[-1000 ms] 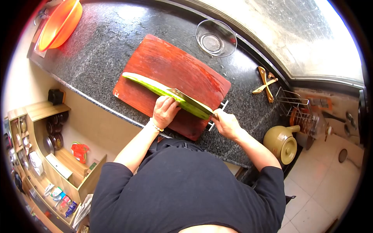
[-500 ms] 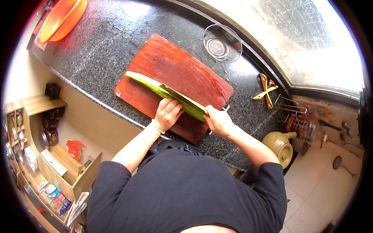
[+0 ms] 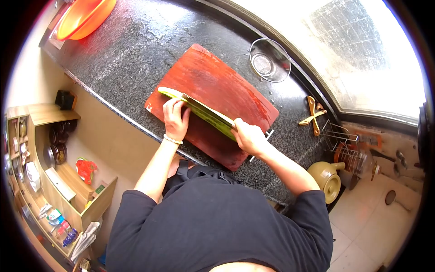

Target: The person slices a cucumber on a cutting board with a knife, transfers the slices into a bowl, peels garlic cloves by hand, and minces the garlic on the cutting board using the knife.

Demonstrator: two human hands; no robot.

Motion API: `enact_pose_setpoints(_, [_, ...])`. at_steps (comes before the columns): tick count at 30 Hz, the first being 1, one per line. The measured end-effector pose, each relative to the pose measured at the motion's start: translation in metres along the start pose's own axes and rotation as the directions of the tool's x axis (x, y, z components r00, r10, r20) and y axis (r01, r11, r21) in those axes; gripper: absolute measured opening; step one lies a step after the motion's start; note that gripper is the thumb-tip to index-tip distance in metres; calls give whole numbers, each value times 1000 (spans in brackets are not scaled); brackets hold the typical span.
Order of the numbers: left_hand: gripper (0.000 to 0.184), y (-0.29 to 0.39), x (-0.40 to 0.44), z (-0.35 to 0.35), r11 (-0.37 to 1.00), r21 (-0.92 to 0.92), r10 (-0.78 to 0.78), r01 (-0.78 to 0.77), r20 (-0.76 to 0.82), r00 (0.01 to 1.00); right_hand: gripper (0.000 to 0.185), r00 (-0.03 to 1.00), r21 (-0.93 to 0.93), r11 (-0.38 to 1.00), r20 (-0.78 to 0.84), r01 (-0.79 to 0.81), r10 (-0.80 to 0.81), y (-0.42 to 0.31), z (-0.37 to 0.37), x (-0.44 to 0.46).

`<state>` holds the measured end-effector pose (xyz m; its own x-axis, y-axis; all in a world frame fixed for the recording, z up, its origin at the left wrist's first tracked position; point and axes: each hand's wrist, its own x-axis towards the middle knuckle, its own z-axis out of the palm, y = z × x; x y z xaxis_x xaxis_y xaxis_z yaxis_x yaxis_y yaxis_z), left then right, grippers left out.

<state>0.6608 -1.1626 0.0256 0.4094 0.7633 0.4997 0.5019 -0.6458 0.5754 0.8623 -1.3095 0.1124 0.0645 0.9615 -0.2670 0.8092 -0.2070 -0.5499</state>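
A long green cucumber (image 3: pixel 169 92) with pale flesh showing lies slantwise across the reddish wooden cutting board (image 3: pixel 222 81). My left hand (image 3: pixel 176 119) grips its near side toward the left end, fingertips on the skin and thumb apart from the fingers. In my right hand (image 3: pixel 250 137) is the handle of a kitchen knife (image 3: pixel 204 108), closed in my fingers. The dark blade runs lengthwise along the cucumber, its tip toward the left end. How deep the edge sits in the flesh I cannot tell. My right hand hides the cucumber's right end.
Behind the board stands a clear glass bowl (image 3: pixel 270 60) on the dark granite counter (image 3: pixel 131 68). An orange basin (image 3: pixel 86 19) is at the far left. Wooden tongs (image 3: pixel 312 117), a wire rack (image 3: pixel 340 136) and a tan pot (image 3: pixel 325 180) stand at the right.
My left hand has slid along the cucumber toward its left end. The knife's tip has moved the same way, with my right hand still on the handle. The view has shifted slightly.
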Motion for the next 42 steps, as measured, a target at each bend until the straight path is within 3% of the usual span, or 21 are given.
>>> enact_pose_setpoints(3, [29, -6, -6, 2, 996, -90, -27, 28, 11, 1000, 16, 1000, 3, 1000, 19, -17, 17, -5, -1, 3])
enact_pose_setpoints(26, [29, -9, -1, -4, 990, -127, -63, 64, 12, 998, 14, 990, -129, 982, 18, 139, -138, -38, 14, 78])
enact_pose_setpoints(34, [30, -11, 0, -6, 991, -136, -6, 8, 13, 1000, 16, 979, -209, 963, -81, 168, -188, -75, 41, 118])
enact_pose_setpoints(42, [32, -24, 0, -18, 990, -72, 125, -120, 80, 989, 13, 996, -216, 973, -31, 76, -85, -61, 5, 68])
